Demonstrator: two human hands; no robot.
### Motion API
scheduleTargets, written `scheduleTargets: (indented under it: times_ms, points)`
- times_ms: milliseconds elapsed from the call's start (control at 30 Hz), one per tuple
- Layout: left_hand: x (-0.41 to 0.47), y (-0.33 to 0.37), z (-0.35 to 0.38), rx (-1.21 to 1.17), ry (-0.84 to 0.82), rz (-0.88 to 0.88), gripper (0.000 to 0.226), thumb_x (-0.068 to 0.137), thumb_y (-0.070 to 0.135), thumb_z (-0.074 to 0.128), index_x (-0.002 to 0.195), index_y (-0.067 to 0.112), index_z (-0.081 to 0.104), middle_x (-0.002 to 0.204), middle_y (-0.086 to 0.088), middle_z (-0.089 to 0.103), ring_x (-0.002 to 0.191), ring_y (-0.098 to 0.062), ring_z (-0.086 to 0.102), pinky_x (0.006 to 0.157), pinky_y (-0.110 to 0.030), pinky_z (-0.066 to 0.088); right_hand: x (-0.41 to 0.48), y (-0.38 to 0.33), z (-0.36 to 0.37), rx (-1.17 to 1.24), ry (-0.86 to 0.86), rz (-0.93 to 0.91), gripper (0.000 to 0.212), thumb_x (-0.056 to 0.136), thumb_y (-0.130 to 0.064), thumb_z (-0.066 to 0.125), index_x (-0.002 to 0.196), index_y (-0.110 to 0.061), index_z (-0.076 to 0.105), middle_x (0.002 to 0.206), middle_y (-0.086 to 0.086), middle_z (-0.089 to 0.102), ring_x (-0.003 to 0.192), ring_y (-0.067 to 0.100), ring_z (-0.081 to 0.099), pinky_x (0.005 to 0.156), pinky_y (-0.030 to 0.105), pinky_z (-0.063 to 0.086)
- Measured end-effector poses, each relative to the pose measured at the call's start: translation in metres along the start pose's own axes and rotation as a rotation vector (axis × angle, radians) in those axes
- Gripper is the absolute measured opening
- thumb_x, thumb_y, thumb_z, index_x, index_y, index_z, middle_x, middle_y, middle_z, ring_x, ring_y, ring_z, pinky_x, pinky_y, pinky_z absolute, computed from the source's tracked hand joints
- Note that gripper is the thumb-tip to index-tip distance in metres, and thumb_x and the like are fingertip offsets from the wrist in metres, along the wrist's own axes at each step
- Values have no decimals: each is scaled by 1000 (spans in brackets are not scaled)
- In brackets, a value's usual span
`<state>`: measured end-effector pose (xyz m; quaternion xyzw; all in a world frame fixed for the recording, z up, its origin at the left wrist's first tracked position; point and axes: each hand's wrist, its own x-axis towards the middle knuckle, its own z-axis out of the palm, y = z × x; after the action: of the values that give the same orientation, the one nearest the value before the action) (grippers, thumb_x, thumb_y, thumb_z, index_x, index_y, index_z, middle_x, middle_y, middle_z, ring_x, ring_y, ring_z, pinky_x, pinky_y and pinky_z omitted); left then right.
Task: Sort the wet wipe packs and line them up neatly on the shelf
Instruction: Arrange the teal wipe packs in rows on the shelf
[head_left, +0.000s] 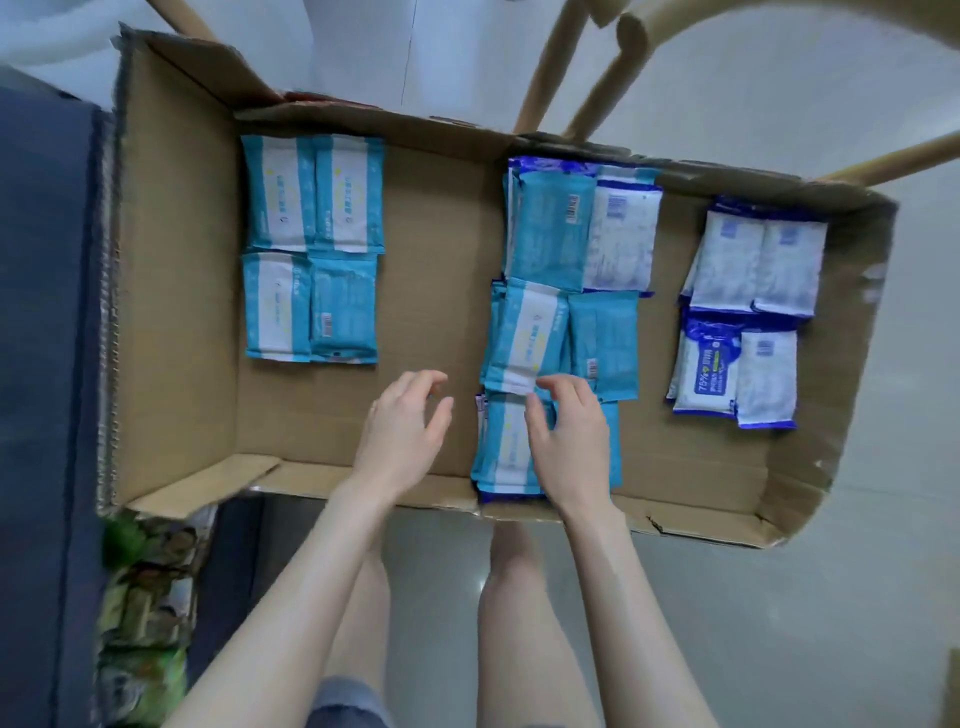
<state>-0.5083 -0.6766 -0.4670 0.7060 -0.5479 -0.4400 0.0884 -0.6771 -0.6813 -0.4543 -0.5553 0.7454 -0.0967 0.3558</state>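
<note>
step: sorting mid pile (563, 312) in box (176, 260) | your right hand (567, 439) palm-down, fingers curled onto near teal pack (505, 449) | left hand (405, 431) hovers beside, fingers apart, holding nothing | next: lift the pack clear, carry it to teal group (311, 249), square edges | blue packs (748, 312) at right

We see an open cardboard box (431, 249) carrying everything. On its floor lie four teal wipe packs (311, 249) in a square at left, overlapping teal stacks (550, 234) in the middle, and white-and-blue wipe packs (743, 312) at right.
</note>
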Motion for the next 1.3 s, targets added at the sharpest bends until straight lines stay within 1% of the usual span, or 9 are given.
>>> scheduleTargets:
  times_ms: [100,233,433,633,800,1000,1133,1200,1300]
  points:
    - [-23,21,51,-73,14,-98,22,92,14,57,112,6,62,107,-7,62,102,-24,58,90,-33,43,-13,46,-17,-31,-68,27,20,94,-16,53,111,-5,60,114,7,60,108,25,52,86,30,37]
    - [-43,34,98,-138,50,-246,27,91,11,57,118,5,59,115,-10,59,107,-24,56,87,-21,35,-27,87,-26,-48,-178,36,23,96,-17,51,113,-5,60,118,6,58,112,24,50,83,27,35]
    - [-45,34,133,-181,131,-419,48,88,18,63,131,5,46,130,-11,46,120,-27,45,102,-35,36,-27,119,-18,-17,-179,106,29,93,-19,57,118,-5,57,121,10,52,113,26,46,87,24,32]
    - [-26,28,156,-137,178,-468,67,84,37,68,136,8,37,132,-8,40,122,-24,37,96,-30,31,-19,134,0,-3,-29,183,56,85,-24,69,129,-1,43,126,15,43,113,29,39,95,29,28]
    - [-21,18,163,-105,244,-467,61,79,36,73,126,9,45,126,-9,43,117,-25,39,93,-33,34,-18,140,9,73,-14,247,76,78,-31,76,136,-1,36,133,14,39,123,27,34,102,28,25]
    - [-30,13,158,-185,292,-465,47,76,26,77,106,8,45,114,-9,50,103,-26,51,83,-35,41,-16,138,9,88,37,266,62,74,-28,80,118,-4,44,121,9,44,114,23,39,96,28,33]
    - [-39,9,153,-335,238,-491,40,79,19,75,103,13,43,104,-1,58,88,-17,53,63,-19,34,-19,139,7,142,29,283,49,79,-27,74,110,-2,46,114,10,46,108,26,41,93,31,33]
    - [-40,6,152,-350,224,-475,36,81,18,73,105,10,48,105,-2,60,91,-16,54,65,-18,35,-21,141,5,165,31,276,44,81,-27,72,107,-3,47,111,9,45,106,25,40,93,31,33]
    - [-39,6,154,-346,229,-450,28,82,17,71,99,13,49,107,-6,61,96,-20,56,73,-26,39,-23,139,4,174,35,242,38,82,-25,72,102,-3,48,104,3,42,99,21,39,88,30,34]
